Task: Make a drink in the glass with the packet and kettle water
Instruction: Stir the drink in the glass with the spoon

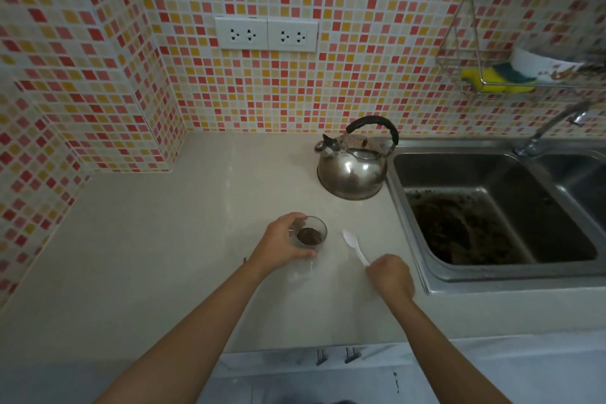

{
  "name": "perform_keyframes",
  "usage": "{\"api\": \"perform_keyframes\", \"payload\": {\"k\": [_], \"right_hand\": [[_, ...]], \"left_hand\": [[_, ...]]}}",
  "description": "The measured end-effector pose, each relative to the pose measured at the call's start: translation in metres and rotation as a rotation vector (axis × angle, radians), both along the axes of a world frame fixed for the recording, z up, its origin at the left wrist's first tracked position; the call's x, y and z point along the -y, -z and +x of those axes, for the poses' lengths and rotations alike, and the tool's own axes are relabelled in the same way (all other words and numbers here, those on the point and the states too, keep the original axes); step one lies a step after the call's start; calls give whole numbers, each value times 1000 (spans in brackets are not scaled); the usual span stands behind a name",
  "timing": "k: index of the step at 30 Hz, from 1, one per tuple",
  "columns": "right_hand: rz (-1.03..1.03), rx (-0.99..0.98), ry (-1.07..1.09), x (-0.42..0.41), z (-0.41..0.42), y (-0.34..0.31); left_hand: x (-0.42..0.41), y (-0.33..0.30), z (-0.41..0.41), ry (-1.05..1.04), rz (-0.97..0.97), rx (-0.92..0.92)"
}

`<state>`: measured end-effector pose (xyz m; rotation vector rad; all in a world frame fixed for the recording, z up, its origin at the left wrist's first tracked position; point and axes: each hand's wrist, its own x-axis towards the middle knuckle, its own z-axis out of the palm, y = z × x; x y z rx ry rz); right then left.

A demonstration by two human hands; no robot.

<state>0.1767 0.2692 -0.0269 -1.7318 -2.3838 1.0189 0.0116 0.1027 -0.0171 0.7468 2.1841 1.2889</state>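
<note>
A clear glass (311, 233) with dark brown powder at its bottom stands on the beige counter (164, 256). My left hand (283, 244) is wrapped around the glass from its left side. A white plastic spoon (354, 247) lies just right of the glass, and my right hand (390, 275) is closed over its handle end. The steel kettle (352, 167) with a black handle stands farther back, beside the sink. No packet is in view.
A steel double sink (492, 206) with a dirty basin sits to the right, its tap (551, 129) at the back. A wire rack (492, 75) with a sponge hangs on the tiled wall. Wall sockets (265, 33) are above the counter.
</note>
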Motion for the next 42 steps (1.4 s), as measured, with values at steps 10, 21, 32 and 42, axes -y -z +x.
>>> {"api": "perform_keyframes", "payload": {"k": [10, 21, 32, 42], "right_hand": [[107, -803, -385, 1, -27, -116], [237, -247, -930, 24, -78, -74], [37, -358, -582, 33, -87, -64], [10, -384, -569, 36, -89, -59]], "left_hand": [[1, 1, 1, -14, 3, -24], [-1, -4, 1, 15, -34, -73], [-2, -6, 0, 20, -57, -75], [-1, -7, 0, 14, -92, -67]]}}
